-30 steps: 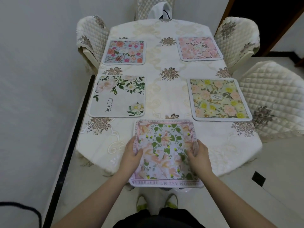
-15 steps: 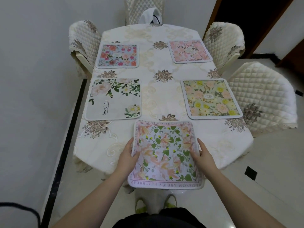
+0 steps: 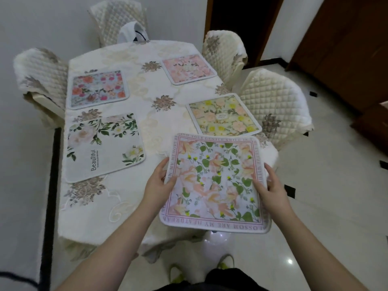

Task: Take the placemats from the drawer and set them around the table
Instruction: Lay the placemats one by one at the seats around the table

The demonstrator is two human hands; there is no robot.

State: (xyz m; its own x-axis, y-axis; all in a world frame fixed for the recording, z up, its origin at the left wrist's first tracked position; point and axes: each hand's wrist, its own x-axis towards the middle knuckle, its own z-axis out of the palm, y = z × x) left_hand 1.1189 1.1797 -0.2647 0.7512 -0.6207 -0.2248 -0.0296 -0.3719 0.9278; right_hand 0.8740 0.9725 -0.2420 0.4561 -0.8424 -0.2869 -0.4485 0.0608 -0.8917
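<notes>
The left hand (image 3: pixel 156 186) pinches the left edge of the lettered floral placemat (image 3: pixel 215 183): its thumb lies curled on top of the pink border, and the other fingers go under the mat, out of sight. The right hand (image 3: pixel 270 190) grips the right edge in the same way, thumb pressed on the printed face, the index finger stretched along the mat's rim, the rest hidden beneath. Between the two hands the placemat is held nearly flat at the near end of the table (image 3: pixel 117 206); its near edge juts out past the table's edge, and its far right corner reaches just beside the yellow floral placemat (image 3: pixel 223 115).

Four other mats lie flat on the cream embroidered tablecloth: the yellow one at the right, a pink floral placemat (image 3: pixel 189 68) beyond it, a white placemat printed "Beautiful" (image 3: pixel 104 147) at the left, and a red-and-blue floral placemat (image 3: pixel 97 88) behind that.

Quilted chairs (image 3: pixel 273 103) stand round the table, on a glossy pale tiled floor (image 3: pixel 336 185).
</notes>
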